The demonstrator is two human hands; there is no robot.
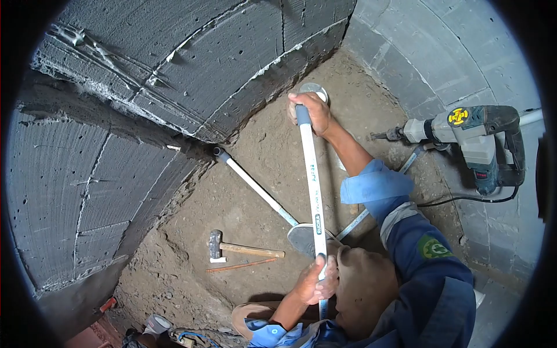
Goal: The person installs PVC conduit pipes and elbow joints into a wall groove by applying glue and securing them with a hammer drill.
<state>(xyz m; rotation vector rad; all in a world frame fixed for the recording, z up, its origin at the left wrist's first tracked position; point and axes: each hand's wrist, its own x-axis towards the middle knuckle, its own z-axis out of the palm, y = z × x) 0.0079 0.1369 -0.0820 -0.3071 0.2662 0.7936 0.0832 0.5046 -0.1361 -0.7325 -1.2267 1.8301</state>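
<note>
A long white PVC pipe [311,180] with dark lettering stands out across the middle of the view, held lengthwise between my two hands. At its far end is a grey fitting [302,113], and my right hand [313,113] is closed around it. My left hand [316,282] wraps the near part of the pipe, close to my bent knee. Behind the far hand, a round grey-and-white can [315,91] is partly covered. Beneath the held pipe lies my shoe [304,236], beside another white pipe [253,184] with a grey elbow [221,154] against the left wall.
A sledgehammer [246,249] and a rusty rod [241,265] lie on the dirt floor [255,156]. To the right, a demolition hammer [476,139] with a black cable leans by the block wall [429,58]. A third pipe [355,223] runs behind my right arm. A chiselled groove [116,120] crosses the left wall.
</note>
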